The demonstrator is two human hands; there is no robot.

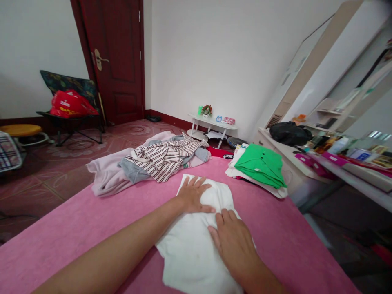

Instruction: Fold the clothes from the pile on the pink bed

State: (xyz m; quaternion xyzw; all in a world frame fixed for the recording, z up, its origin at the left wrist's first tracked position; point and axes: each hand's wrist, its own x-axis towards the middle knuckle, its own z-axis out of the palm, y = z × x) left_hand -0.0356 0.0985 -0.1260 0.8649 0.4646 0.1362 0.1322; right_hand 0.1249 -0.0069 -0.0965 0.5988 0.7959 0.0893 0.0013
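Observation:
A white garment [196, 261] lies flattened lengthwise on the pink bed cover [122, 228], its near end running out of the bottom of the view. My left hand [193, 196] rests on its far part, palm down with the fingers spread. Just to the right and nearer me, my right hand [234, 241] lies on the garment's right side. Its fingers point away from me and curl slightly at the tips, with the thumb held apart. Both hands press on the cloth from above. What kind of garment it is cannot be made out.
Loose clothes, with a striped shirt [165, 157] on top, lie at the bed's far left. A folded green shirt [261, 163] tops a stack at the far right. Beyond are a small white table [211, 120] and a chair with a red bag [72, 104]. A cluttered dresser [275, 149] flanks the right.

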